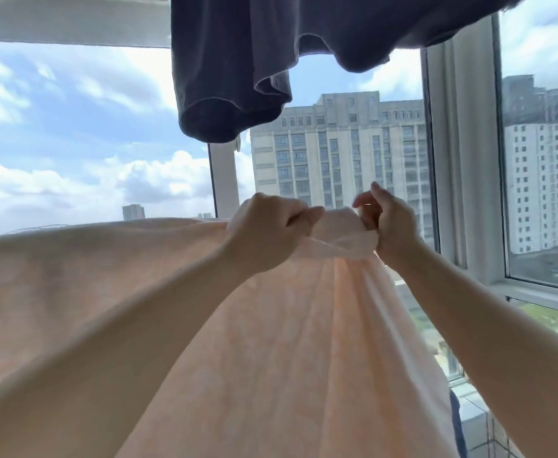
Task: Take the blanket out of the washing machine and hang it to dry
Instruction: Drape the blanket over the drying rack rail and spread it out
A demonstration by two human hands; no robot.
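In the head view, the peach blanket (205, 325) is seen already out of the washing machine and draped over a line or rail that is hidden beneath its top fold, in front of a tall window (542, 160). To the left it lies spread fairly flat along the top edge; toward the right it is bunched into pleats that fan downward. That bunched top edge is held by both hands. The left hand (267, 233) is curled around a gathered ridge of cloth, the grip clamped on it. The right hand (386, 223) grips the same bunch just beside it, with the thumb and lower fingers pinching the fabric and one finger raised free. The two hands are close together but not touching. Above them a dark garment (238, 77) hangs, its lowest fold well apart from the blanket.

The hanging is judged nearly done, with the gathered section left to spread. If the bunch is released as it is, the pleated cloth would likely dry slowly. If it is pulled sideways too hard, the blanket's weight could be dragged unevenly, and the whole cloth might slide off its hidden support toward the heavier side.
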